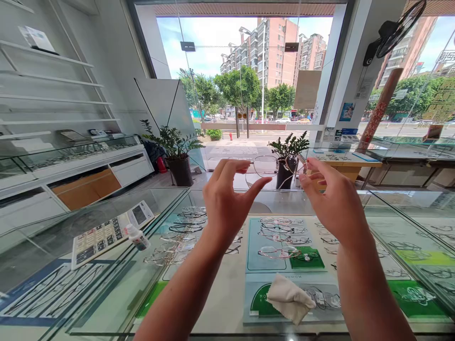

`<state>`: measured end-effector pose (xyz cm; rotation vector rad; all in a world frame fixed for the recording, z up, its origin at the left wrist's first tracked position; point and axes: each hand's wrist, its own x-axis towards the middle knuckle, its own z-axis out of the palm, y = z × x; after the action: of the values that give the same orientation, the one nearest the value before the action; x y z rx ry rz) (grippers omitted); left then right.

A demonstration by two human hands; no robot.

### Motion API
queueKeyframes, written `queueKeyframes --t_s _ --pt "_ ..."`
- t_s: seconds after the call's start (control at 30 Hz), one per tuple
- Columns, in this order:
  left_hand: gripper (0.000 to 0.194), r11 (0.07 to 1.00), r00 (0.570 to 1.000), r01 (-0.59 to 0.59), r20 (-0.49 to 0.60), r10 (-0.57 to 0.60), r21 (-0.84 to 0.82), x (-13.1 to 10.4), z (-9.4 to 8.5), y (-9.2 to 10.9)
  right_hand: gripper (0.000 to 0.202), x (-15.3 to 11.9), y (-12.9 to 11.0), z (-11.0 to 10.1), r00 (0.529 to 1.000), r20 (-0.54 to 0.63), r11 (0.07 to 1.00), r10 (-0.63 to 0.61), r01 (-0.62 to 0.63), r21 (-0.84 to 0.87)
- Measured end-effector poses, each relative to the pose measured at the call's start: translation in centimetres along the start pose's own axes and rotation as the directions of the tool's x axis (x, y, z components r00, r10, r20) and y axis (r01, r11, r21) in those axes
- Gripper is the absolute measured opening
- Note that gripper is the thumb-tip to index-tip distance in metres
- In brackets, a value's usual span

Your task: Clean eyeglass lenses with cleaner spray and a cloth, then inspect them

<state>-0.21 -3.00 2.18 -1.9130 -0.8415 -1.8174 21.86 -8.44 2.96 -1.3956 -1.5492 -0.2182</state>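
Observation:
A pair of thin-rimmed eyeglasses [266,166] with round clear lenses is held up over the glass counter, between both hands. My left hand [229,196] has its curled fingers at the left end of the frame, with the thumb by the lower rim of the left lens. On the other side, my right hand [332,199] pinches the eyeglasses near the right hinge and temple. Part of that side is hidden by the fingers. Below the hands, a crumpled pale cleaning cloth [290,299] lies on the counter.
The glass display counter [220,303] holds rows of eyeglass frames [279,232]. To the left are a large calculator [110,232], a small white bottle [137,237] and a blue-edged tray [53,291]. Beyond stand potted plants [179,161], glass doors and a wall fan [394,33].

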Motion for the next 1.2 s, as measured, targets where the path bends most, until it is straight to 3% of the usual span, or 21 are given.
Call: queueKeyframes --t_s 0.13,0.5,0.9,1.2 --pt "0.042 1.000 1.000 0.016 0.014 -0.016 -0.010 0.1 0.0 0.1 0.052 0.0 0.0 0.0 1.000 -0.006 1.000 -0.003 0.003 0.007" --pt "0.044 0.956 0.965 0.234 0.165 -0.206 -0.176 0.5 0.1 -1.7 0.044 0.0 0.2 0.1 0.994 -0.093 0.997 -0.062 0.066 0.032" --pt "0.042 0.998 0.997 0.053 0.053 -0.050 -0.046 0.1 0.3 -0.2 0.052 0.1 0.2 0.1 1.000 -0.007 1.000 -0.002 0.002 0.017" --pt "0.044 1.000 0.999 0.003 0.042 -0.003 -0.015 0.0 0.2 -0.3 0.058 0.2 0.0 0.1 1.000 0.014 1.000 0.023 -0.023 0.002"
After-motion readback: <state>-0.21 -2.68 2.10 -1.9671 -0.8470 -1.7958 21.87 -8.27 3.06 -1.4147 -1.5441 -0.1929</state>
